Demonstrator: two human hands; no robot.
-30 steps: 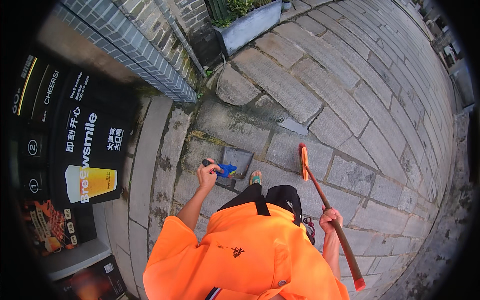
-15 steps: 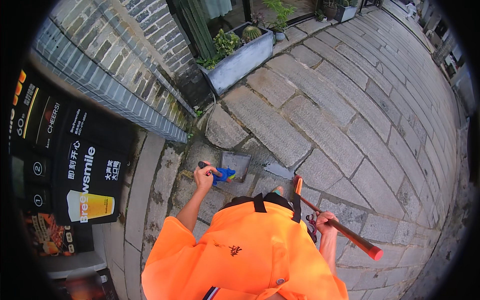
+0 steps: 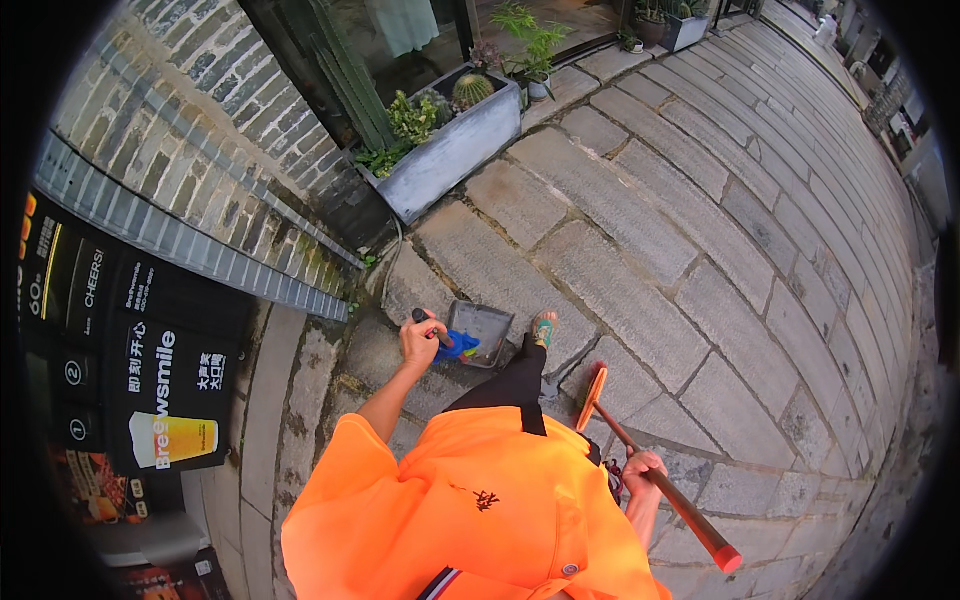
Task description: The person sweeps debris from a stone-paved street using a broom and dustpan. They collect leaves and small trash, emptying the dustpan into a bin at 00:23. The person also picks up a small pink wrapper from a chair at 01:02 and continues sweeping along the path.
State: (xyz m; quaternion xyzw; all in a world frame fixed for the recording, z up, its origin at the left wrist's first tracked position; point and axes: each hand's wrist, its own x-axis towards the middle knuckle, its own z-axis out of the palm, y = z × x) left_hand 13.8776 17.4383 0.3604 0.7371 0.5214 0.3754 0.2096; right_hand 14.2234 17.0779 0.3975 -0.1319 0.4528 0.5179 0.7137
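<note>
My left hand (image 3: 420, 342) is closed around the dark upright handle of a grey dustpan (image 3: 488, 326), held low just ahead of me on the left. Crumpled blue material (image 3: 458, 347) hangs at the base of the handle, beside the pan. On the right, the fingers of my right hand (image 3: 643, 470) wrap the long reddish-brown handle of a broom (image 3: 686, 517). Its orange head (image 3: 592, 397) points forward near the paving; I cannot tell whether it touches. The handle's red end sticks out behind my hand.
Uneven stone paving (image 3: 610, 280) stretches ahead and right. A grey planter (image 3: 450, 160) with cacti stands along the doorway, and a brick wall (image 3: 230, 110) rises at the left. Nearer on the left is a black printed panel (image 3: 170, 380). My sandalled foot (image 3: 543, 326) is forward.
One foot has stepped forward, now right of the dustpan. The surroundings have shifted left in view. The broom's head and handle sit slightly lower; both hands keep their hold.
</note>
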